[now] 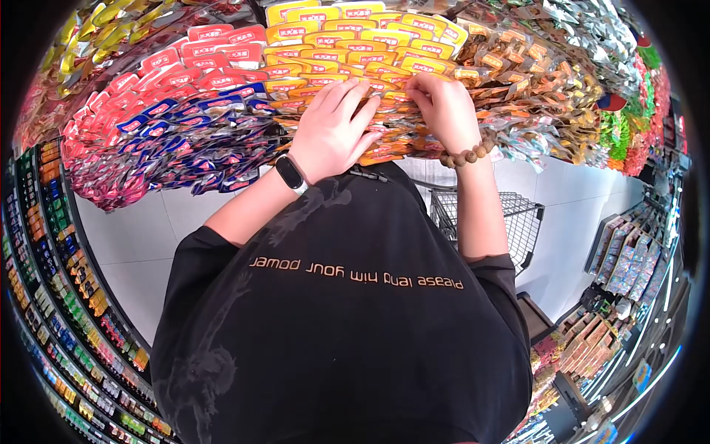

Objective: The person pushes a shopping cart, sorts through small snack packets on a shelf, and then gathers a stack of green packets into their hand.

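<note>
Both your hands work the orange snack packets (384,111).
Your left hand (333,133) lies spread on them; your right hand (444,111), just beside, curls its fingers, pinching one packet.

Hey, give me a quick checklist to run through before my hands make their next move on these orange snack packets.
1. Left hand on the orange packets: ok, it lies flat on the rows.
2. Right hand on the same rows: ok, fingers curl onto a packet edge.
3. A packet actually pinched: cannot tell, the fingertips hide it.
4. Neighbouring red packets undisturbed: ok, rows look even.
5. Wire cart beside the body: ok, it stands to the right, below the shelf.
6. Watch and bead bracelet free of the packets: ok.
</note>
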`<state>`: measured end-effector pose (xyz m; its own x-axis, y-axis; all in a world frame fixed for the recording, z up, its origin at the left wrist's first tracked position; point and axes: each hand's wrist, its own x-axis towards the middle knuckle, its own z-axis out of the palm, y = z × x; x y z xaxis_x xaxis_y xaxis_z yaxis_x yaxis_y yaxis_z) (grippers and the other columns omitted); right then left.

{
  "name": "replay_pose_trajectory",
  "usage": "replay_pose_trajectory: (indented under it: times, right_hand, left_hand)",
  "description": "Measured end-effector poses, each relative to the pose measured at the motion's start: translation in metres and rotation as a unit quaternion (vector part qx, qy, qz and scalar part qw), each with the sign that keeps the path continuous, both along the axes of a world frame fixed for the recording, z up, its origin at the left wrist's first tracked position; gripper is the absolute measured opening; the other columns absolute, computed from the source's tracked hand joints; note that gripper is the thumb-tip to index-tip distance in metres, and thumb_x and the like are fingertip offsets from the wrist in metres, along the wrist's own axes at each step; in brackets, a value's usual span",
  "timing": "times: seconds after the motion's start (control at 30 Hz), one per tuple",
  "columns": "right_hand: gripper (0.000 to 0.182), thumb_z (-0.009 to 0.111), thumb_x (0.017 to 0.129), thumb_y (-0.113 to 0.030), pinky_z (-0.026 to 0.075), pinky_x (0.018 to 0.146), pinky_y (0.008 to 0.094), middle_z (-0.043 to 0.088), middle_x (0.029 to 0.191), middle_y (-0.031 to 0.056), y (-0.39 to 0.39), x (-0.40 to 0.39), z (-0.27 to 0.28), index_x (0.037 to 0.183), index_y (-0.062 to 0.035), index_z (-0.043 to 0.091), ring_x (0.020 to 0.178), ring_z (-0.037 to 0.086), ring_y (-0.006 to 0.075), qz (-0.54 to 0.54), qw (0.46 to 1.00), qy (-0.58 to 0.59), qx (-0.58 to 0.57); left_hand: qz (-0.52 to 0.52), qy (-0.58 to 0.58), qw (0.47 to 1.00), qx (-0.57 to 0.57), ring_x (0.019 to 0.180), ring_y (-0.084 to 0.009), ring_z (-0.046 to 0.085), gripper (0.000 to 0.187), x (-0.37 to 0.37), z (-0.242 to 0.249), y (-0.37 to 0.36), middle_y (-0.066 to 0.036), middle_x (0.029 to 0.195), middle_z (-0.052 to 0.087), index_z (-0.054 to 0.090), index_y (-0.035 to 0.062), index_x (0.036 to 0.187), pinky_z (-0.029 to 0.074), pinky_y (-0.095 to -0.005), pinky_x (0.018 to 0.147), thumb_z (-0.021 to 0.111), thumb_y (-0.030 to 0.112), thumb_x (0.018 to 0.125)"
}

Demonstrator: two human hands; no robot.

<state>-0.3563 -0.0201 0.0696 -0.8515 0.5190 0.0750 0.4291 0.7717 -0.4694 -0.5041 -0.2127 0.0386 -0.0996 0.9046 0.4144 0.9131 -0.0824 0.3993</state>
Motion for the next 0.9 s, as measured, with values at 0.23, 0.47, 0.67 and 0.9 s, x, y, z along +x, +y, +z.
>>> replay_pose_trajectory:
  times: [0.23, 0.47, 0.67, 0.9]
  right_hand:
    - [0.009, 0.07, 0.093, -0.017, 0.058, 0.072, 0.0466, 0.074, 0.085, 0.0138, -0.013, -0.001, 0.015, 0.097, -0.0104, 0.073, 0.082, 0.073, 0.036, -0.005, 0.999, 0.028, 0.019]
    - [0.018, 0.07, 0.095, -0.01, 0.059, 0.076, 0.0411, 0.076, 0.104, 0.0118, -0.026, -0.036, 0.01, 0.113, -0.0083, 0.073, 0.09, 0.074, 0.0324, 0.09, 0.986, 0.142, 0.017]
    - [0.014, 0.069, 0.094, -0.013, 0.06, 0.074, 0.0434, 0.075, 0.105, 0.0085, -0.029, -0.062, -0.001, 0.106, -0.011, 0.073, 0.091, 0.073, 0.0327, 0.109, 0.978, 0.178, 0.023]
    - [0.012, 0.069, 0.092, -0.012, 0.059, 0.07, 0.0438, 0.072, 0.095, 0.007, -0.031, -0.069, -0.004, 0.102, -0.0114, 0.075, 0.083, 0.073, 0.0318, 0.103, 0.981, 0.15, 0.07]
  left_hand:
    - [0.179, 0.035, 0.983, 0.024, 0.137, -0.0414, 0.048, 0.056, -0.017, 0.027, -0.016, -0.019, 0.147, 0.05, 0.06, 0.0061, 0.137, 0.042, -0.05, 0.112, 0.079, 0.021, 0.087]
    - [0.191, -0.006, 0.981, -0.02, 0.134, -0.042, 0.05, 0.063, -0.021, 0.025, -0.024, -0.02, 0.144, 0.051, 0.054, 0.0016, 0.142, 0.044, -0.049, 0.111, 0.079, 0.019, 0.087]
    - [0.152, 0.003, 0.988, -0.015, 0.13, -0.0415, 0.052, 0.06, -0.023, 0.013, -0.028, -0.022, 0.136, 0.054, 0.057, -0.0014, 0.137, 0.046, -0.0492, 0.11, 0.079, 0.019, 0.085]
    - [0.166, 0.013, 0.986, 0.02, 0.136, -0.0416, 0.047, 0.062, -0.029, 0.016, -0.019, -0.021, 0.143, 0.05, 0.053, -0.0001, 0.142, 0.042, -0.0506, 0.114, 0.077, 0.021, 0.089]
